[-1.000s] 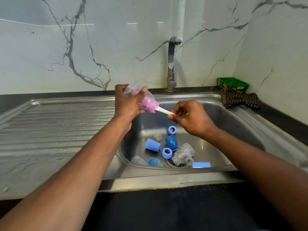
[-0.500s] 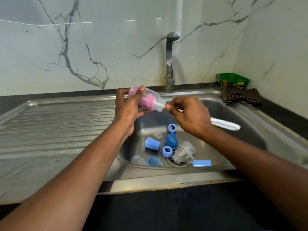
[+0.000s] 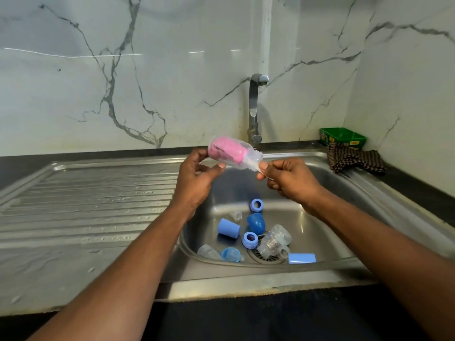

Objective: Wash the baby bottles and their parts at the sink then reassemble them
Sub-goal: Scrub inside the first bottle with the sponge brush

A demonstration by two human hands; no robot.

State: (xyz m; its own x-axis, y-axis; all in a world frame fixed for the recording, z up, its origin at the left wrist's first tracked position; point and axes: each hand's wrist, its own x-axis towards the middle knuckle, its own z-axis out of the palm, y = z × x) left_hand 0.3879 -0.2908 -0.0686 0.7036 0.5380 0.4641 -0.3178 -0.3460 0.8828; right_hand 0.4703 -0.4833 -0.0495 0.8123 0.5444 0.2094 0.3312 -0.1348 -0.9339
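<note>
I hold a clear baby bottle point(image 3: 235, 156) on its side above the sink basin point(image 3: 320, 217), its base pointing left and its threaded neck pointing right. My left hand point(image 3: 197, 178) grips it near the base, the thumb under the body and the fingers curled up behind it. A pink sponge brush point(image 3: 227, 152) fills the inside of the bottle, and its white stem comes out through the neck. My right hand point(image 3: 289, 179) pinches that stem just beside the mouth of the bottle, fingers curled round it; the rest of the handle is hidden behind the hand.

Down in the basin lie the other parts. A blue ring point(image 3: 256, 205) sits toward the back, with a small clear teat point(image 3: 235, 215) just in front of it to the left. A pale blue cap point(image 3: 228, 228) lies on its side, a dark blue cap point(image 3: 256, 223) next to it, and a second blue ring point(image 3: 250, 239) in front of those. A second clear bottle point(image 3: 274, 241) lies tilted over the drain point(image 3: 264, 257). Near the front wall are another clear teat point(image 3: 209, 252), a see-through blue cap point(image 3: 231, 254) touching it, and another pale blue cap point(image 3: 301, 258) to the right of the drain.

The tap point(image 3: 254, 112) stands behind the basin. To the right, on the dark bench point(image 3: 418, 183), a brown checked cloth point(image 3: 354, 159) lies against a green tub point(image 3: 342, 137).
</note>
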